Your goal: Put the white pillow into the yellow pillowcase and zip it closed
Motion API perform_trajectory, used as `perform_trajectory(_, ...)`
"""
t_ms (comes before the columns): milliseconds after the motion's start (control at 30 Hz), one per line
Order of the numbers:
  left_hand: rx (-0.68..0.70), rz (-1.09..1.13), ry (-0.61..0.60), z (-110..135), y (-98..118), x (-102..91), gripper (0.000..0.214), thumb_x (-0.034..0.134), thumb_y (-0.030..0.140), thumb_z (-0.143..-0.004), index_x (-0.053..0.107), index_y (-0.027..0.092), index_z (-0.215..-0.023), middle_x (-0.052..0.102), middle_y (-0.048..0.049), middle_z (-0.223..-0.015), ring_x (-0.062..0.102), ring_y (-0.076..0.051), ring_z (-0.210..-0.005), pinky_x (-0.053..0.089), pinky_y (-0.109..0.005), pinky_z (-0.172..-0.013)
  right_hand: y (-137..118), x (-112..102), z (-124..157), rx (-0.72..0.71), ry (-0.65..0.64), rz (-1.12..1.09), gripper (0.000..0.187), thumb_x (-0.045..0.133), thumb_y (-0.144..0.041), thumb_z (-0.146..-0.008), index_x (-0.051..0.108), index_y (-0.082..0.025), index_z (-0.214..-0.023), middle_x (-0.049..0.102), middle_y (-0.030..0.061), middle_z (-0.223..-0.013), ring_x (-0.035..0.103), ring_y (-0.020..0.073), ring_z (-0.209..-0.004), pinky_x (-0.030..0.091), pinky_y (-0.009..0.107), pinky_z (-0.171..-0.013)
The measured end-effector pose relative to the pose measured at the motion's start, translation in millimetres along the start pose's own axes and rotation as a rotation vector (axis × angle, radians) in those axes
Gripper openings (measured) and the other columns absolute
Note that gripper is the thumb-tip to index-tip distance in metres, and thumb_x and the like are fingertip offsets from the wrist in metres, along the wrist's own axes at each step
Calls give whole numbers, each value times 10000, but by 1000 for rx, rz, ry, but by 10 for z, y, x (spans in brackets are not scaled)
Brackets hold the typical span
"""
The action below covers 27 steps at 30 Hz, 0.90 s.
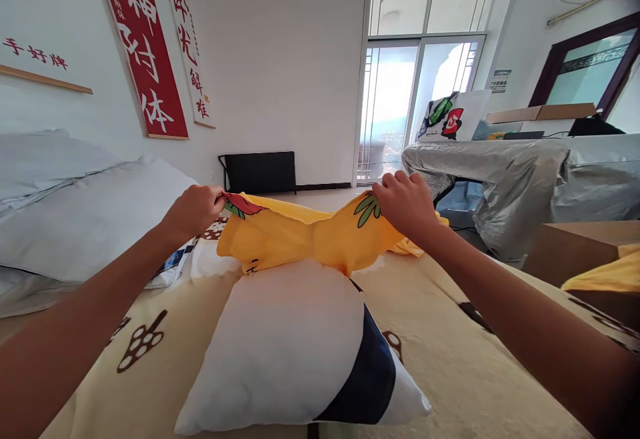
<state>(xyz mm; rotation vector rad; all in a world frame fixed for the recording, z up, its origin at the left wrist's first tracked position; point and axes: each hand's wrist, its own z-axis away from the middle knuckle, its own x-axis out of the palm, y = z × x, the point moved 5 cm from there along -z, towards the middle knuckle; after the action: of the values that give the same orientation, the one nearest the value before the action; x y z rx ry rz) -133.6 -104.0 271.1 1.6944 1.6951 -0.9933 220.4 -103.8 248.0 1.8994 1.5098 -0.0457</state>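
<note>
A yellow pillowcase (300,236) with green and red prints is stretched between my two hands above the far end of a white pillow (285,346) that has a dark blue corner. My left hand (195,209) is closed on the pillowcase's left edge. My right hand (405,202) is closed on its right edge. The pillow lies on a cream bedspread (450,359) with brown prints, and its far end sits at or just under the bunched cloth.
White pillows (85,212) are piled at the left against the wall. A silver-covered table (525,172) with boxes stands at the right, a cardboard box (575,252) below it. More yellow cloth (610,276) lies at the right edge. A glass door (400,106) is ahead.
</note>
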Motion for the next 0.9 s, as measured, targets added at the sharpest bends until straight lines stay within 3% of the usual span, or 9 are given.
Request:
perform_trajectory(167, -106, -61, 15, -211, -150, 240, 395, 319, 417, -889, 653, 209, -923, 671, -101, -919, 605, -288, -833, 389, -322, -614, -53, 331, -197, 115, -132, -61, 271, 400, -59, -819, 657, -128, -769, 603, 118, -784, 493, 203, -751, 232, 330, -649)
perform_trajectory(300, -124, -94, 48, -425, -159, 502, 435, 280, 410, -904, 653, 199, -982, 647, -119, -1050, 595, -321, -904, 408, -362, -645, -124, 753, -367, 357, -310, -227, 273, 402, -117, -828, 672, -123, -789, 589, 119, -679, 504, 194, -637, 267, 317, -616)
perform_trajectory(400, -197, -81, -26, -652, -179, 836, 426, 294, 416, -891, 660, 200, -918, 648, -122, -1024, 595, -327, -905, 419, -373, -673, -210, 1131, -497, 497, -329, -385, 248, 426, -160, -811, 669, -115, -796, 608, 137, -752, 530, 210, -677, 314, 309, -612)
perform_trajectory(533, -217, -43, -161, -906, -133, 1389, 317, 368, 282, -844, 643, 153, -750, 651, -129, -887, 591, -324, -909, 404, -395, -742, -398, 1772, -570, 597, -350, -656, 208, 461, -162, -760, 663, -134, -717, 614, 106, -700, 552, 215, -722, 390, 322, -695)
perform_trajectory(633, -170, 34, -241, -954, -17, 1831, 341, 334, 223, -849, 651, 108, -792, 644, -143, -882, 588, -312, -924, 392, -420, -781, -615, 2261, -469, 671, -386, -839, 229, 459, -164, -750, 687, -141, -762, 646, 90, -713, 578, 214, -758, 414, 310, -717)
perform_trajectory(733, -137, 94, -268, -884, 70, 2243, 396, 309, 271, -883, 653, 76, -870, 642, -170, -976, 569, -322, -998, 390, -428, -822, -914, 2657, -238, 645, -508, -997, 223, 498, -178, -746, 703, -141, -824, 688, 81, -791, 609, 214, -825, 432, 291, -745)
perform_trajectory(833, -174, 154, -275, -744, 2, 2542, 396, 369, 355, -881, 616, 103, -1061, 652, -148, -1032, 584, -295, -1001, 419, -378, -815, -1113, 2885, 121, 599, -595, -1130, 354, 539, -256, -786, 643, -157, -1110, 706, 62, -956, 630, 191, -905, 454, 272, -806)
perform_trajectory(900, -299, 291, -260, -605, -149, 2609, 425, 424, 418, -857, 583, 120, -1116, 668, -124, -999, 612, -264, -933, 441, -333, -770, -1104, 2952, 448, 685, -612, -1255, 525, 538, -362, -825, 493, -173, -1314, 659, 81, -1137, 613, 190, -1009, 446, 295, -891)
